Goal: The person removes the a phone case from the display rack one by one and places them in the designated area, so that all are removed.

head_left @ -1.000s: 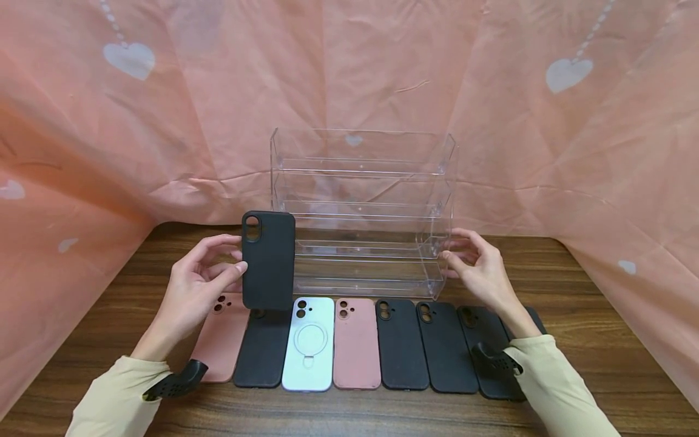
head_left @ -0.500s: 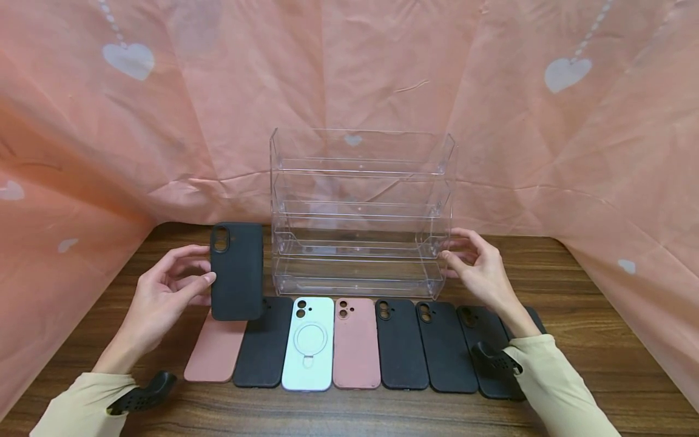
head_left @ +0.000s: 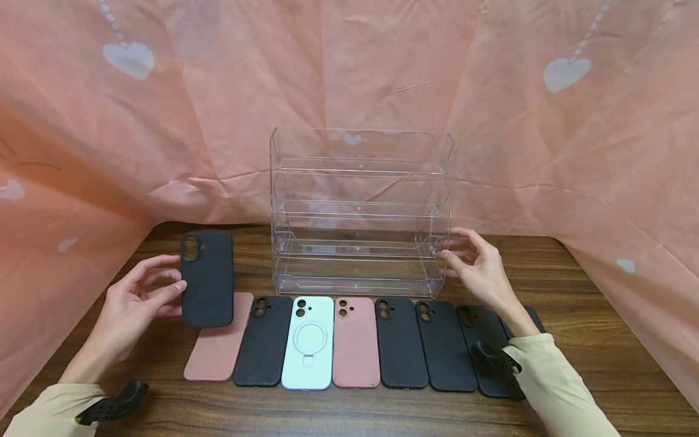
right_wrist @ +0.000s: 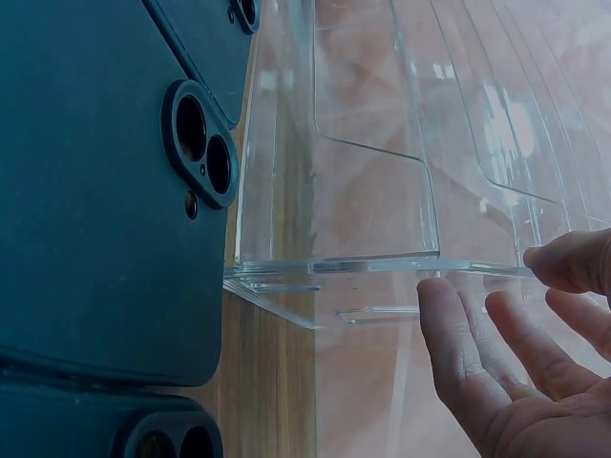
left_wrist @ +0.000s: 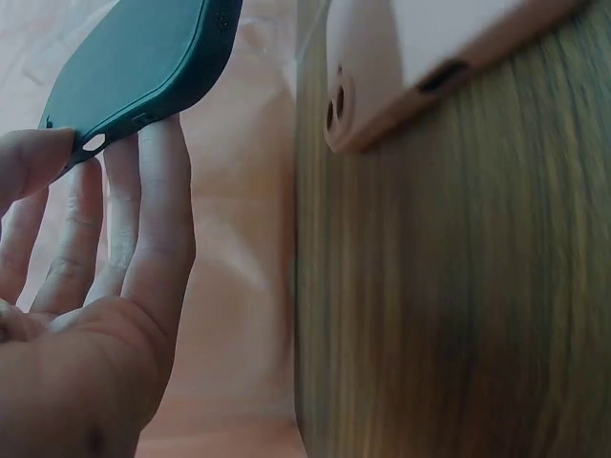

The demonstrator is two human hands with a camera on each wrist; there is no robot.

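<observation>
In the head view, my left hand (head_left: pixel 133 306) pinches a black phone case (head_left: pixel 207 285) by its left edge. The case is upright, camera cutout at top left, raised over the leftmost pink phone case (head_left: pixel 218 355). Thumb and fingers meet its edge beside a small slot in the left wrist view, where this case (left_wrist: pixel 143 67) looks dark green. A clear tiered rack (head_left: pixel 357 286) stands at the back middle. My right hand (head_left: pixel 480 270) holds the rack's right side panel; the right wrist view puts the thumb on one face and fingers on the other.
A row of cases lies along the rack's front: a black case (head_left: pixel 263 343), a white case (head_left: pixel 308 370) with a ring, a pink case (head_left: pixel 356 346) and several black ones at right. A pink curtain (head_left: pixel 382 79) encloses the wooden table (head_left: pixel 327 419).
My left hand has carried the black phone case left and slightly down, from beside the rack to over the leftmost pink case. My right hand has stayed on the rack.
</observation>
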